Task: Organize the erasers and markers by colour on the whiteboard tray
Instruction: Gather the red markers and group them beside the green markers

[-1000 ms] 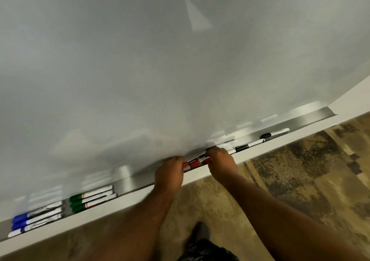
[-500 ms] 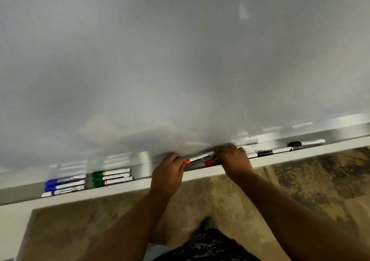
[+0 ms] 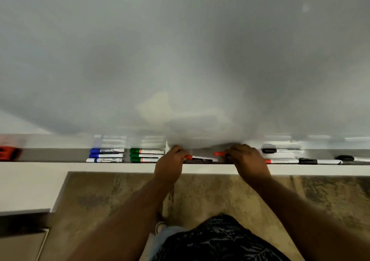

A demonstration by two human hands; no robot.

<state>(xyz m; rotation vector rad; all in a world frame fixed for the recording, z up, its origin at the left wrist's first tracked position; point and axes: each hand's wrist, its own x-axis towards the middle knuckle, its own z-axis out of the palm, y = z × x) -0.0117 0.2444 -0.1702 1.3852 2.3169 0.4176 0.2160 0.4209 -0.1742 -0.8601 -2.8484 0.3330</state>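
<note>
Both hands have spread apart; left hand (image 3: 169,165) and right hand (image 3: 248,160) each have fingers pinching a red marker (image 3: 200,158), which could roll off the tray (image 3: 50,155).

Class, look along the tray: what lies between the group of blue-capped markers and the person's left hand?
In the head view, three stacked green-capped markers lie between the blue-capped markers and the left hand.

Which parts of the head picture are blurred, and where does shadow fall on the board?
Head view: the red eraser at far left is smeared by motion blur; the black markers at right are soft; a dark shadow lies on the whiteboard above both hands.
</note>
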